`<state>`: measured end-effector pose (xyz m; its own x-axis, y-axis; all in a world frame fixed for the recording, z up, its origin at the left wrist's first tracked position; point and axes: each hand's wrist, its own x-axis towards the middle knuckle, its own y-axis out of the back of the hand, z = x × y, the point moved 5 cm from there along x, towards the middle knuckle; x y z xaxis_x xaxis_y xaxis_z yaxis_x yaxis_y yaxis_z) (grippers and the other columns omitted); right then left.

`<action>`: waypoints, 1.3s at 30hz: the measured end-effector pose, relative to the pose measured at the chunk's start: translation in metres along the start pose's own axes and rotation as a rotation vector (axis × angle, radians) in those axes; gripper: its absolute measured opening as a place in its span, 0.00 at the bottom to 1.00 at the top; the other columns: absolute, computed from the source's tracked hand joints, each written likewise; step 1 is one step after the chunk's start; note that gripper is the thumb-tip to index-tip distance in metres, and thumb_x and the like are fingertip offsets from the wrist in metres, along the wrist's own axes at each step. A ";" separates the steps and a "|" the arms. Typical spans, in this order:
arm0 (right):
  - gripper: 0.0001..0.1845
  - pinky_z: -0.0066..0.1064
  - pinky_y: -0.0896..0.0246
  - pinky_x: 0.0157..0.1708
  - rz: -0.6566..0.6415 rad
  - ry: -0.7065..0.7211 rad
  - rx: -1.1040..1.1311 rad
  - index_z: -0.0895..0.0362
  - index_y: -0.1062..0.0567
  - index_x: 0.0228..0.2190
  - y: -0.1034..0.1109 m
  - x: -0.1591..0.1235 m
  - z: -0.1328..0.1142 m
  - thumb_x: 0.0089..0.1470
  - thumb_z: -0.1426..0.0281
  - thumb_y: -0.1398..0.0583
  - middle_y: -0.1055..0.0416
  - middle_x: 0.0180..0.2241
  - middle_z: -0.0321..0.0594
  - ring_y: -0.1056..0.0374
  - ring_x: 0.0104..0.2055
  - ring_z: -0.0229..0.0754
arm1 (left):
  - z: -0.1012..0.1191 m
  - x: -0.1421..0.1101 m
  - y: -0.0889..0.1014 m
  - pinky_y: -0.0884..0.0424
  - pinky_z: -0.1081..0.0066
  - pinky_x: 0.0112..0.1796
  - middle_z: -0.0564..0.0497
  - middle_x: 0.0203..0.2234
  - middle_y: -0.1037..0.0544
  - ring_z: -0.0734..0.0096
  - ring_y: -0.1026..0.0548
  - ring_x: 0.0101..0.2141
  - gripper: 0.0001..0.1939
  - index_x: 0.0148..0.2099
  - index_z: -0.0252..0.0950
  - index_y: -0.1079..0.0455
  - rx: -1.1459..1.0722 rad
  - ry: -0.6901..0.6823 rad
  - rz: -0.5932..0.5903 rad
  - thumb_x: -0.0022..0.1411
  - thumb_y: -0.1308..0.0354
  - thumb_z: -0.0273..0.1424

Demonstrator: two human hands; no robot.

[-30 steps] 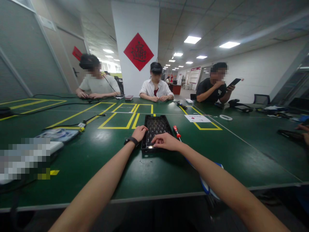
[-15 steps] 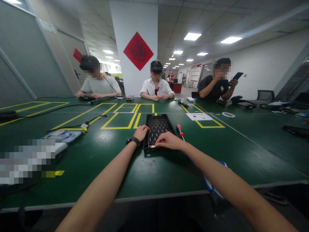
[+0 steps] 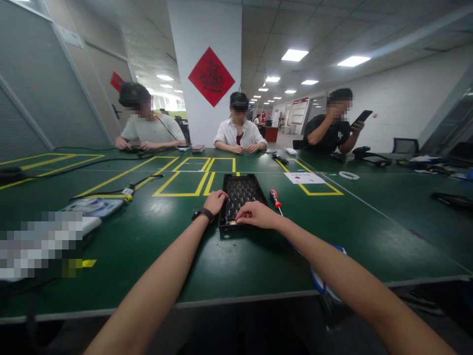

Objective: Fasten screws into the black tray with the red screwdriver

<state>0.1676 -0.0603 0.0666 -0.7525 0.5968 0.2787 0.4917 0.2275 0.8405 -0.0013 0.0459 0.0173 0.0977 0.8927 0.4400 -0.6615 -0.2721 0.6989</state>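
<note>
A black rectangular tray (image 3: pixel 238 229) with rows of small fittings inside lies on the green table in front of me. My left hand (image 3: pixel 215 203), with a dark wristband, grips the tray's left wall, its fingertips over the rim. Inside the near end, my right hand (image 3: pixel 255 215) has thumb and fingers pinched together, palm down. A small pale piece (image 3: pixel 232 223) shows at the near left corner, close to those fingertips. Whatever the pinch holds is too small to make out. To the tray's right lies a red-and-black screwdriver (image 3: pixel 275 199).
A blue-and-white round item (image 3: pixel 318 278) lies under my right forearm near the table edge. At left are a flat pouch (image 3: pixel 99 206) and black cables. A paper sheet (image 3: pixel 306 178) and white ring (image 3: pixel 349 175) lie farther right. Several people sit opposite.
My right fingertips have shifted very slightly left at the tray's near end. The left hand keeps its place on the tray. The whole view has moved a little.
</note>
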 end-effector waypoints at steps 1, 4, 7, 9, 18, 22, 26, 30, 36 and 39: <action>0.13 0.25 0.45 0.32 0.010 0.000 -0.022 0.58 0.24 0.32 0.001 0.000 0.000 0.47 0.63 0.42 0.29 0.29 0.40 0.37 0.30 0.35 | 0.000 0.000 0.000 0.37 0.70 0.41 0.50 0.32 0.25 0.68 0.32 0.37 0.16 0.31 0.36 0.28 0.000 0.001 -0.001 0.54 0.58 0.29; 0.12 0.27 0.46 0.34 0.049 0.028 -0.061 0.57 0.24 0.31 0.003 0.000 -0.003 0.46 0.64 0.41 0.29 0.29 0.40 0.38 0.32 0.36 | 0.000 -0.001 0.000 0.37 0.69 0.41 0.50 0.32 0.25 0.68 0.32 0.37 0.16 0.32 0.36 0.28 -0.002 0.012 -0.008 0.55 0.58 0.30; 0.11 0.27 0.47 0.35 0.073 0.046 -0.070 0.57 0.24 0.30 0.004 0.000 -0.004 0.46 0.63 0.41 0.30 0.29 0.40 0.38 0.33 0.36 | 0.001 -0.001 0.001 0.37 0.69 0.41 0.50 0.32 0.26 0.68 0.32 0.38 0.16 0.32 0.36 0.28 -0.004 0.024 -0.011 0.55 0.58 0.30; 0.12 0.27 0.47 0.34 0.065 0.025 -0.074 0.57 0.24 0.30 0.003 0.000 -0.003 0.46 0.63 0.41 0.31 0.28 0.39 0.39 0.31 0.35 | 0.002 -0.001 0.002 0.37 0.69 0.42 0.50 0.32 0.26 0.68 0.32 0.38 0.16 0.32 0.36 0.28 -0.006 0.032 -0.013 0.54 0.58 0.30; 0.12 0.25 0.46 0.31 0.065 0.008 -0.049 0.57 0.24 0.30 0.003 -0.001 -0.001 0.45 0.63 0.41 0.32 0.27 0.39 0.38 0.29 0.34 | 0.002 -0.003 0.002 0.38 0.69 0.42 0.50 0.32 0.26 0.68 0.32 0.38 0.16 0.32 0.35 0.28 -0.013 0.037 -0.019 0.54 0.58 0.30; 0.13 0.25 0.45 0.31 0.078 0.031 -0.004 0.58 0.24 0.31 0.004 -0.001 -0.002 0.44 0.63 0.40 0.31 0.27 0.39 0.37 0.29 0.34 | 0.004 -0.003 0.002 0.38 0.69 0.42 0.50 0.33 0.26 0.68 0.32 0.38 0.16 0.33 0.35 0.29 -0.016 0.011 -0.024 0.54 0.59 0.29; 0.12 0.24 0.44 0.30 0.064 0.040 0.010 0.59 0.25 0.30 0.004 -0.001 -0.003 0.45 0.63 0.40 0.30 0.27 0.39 0.37 0.28 0.33 | 0.003 -0.003 0.001 0.38 0.69 0.42 0.50 0.33 0.26 0.68 0.32 0.38 0.16 0.32 0.35 0.29 -0.010 0.014 -0.028 0.54 0.59 0.29; 0.13 0.23 0.43 0.30 0.048 0.040 0.040 0.59 0.25 0.32 0.003 0.000 -0.003 0.45 0.64 0.41 0.30 0.27 0.39 0.36 0.27 0.32 | 0.003 -0.003 0.002 0.38 0.69 0.42 0.50 0.33 0.26 0.67 0.33 0.38 0.16 0.32 0.36 0.29 -0.006 0.019 -0.023 0.54 0.59 0.29; 0.13 0.24 0.42 0.31 0.066 0.015 0.048 0.59 0.25 0.32 0.003 0.001 -0.001 0.44 0.64 0.40 0.29 0.28 0.39 0.35 0.28 0.33 | 0.004 -0.004 0.003 0.38 0.69 0.42 0.50 0.33 0.26 0.68 0.32 0.38 0.16 0.32 0.36 0.29 -0.012 0.022 -0.014 0.54 0.58 0.29; 0.13 0.25 0.42 0.30 0.040 -0.009 0.088 0.59 0.26 0.32 0.002 0.000 -0.001 0.44 0.64 0.40 0.28 0.27 0.38 0.35 0.28 0.34 | 0.005 -0.005 0.004 0.38 0.69 0.43 0.50 0.33 0.26 0.68 0.32 0.39 0.16 0.33 0.36 0.29 -0.008 0.032 -0.013 0.55 0.58 0.29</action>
<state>0.1679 -0.0607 0.0685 -0.7275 0.6136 0.3070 0.5585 0.2696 0.7845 -0.0005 0.0388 0.0205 0.0823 0.9074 0.4122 -0.6661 -0.2575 0.6999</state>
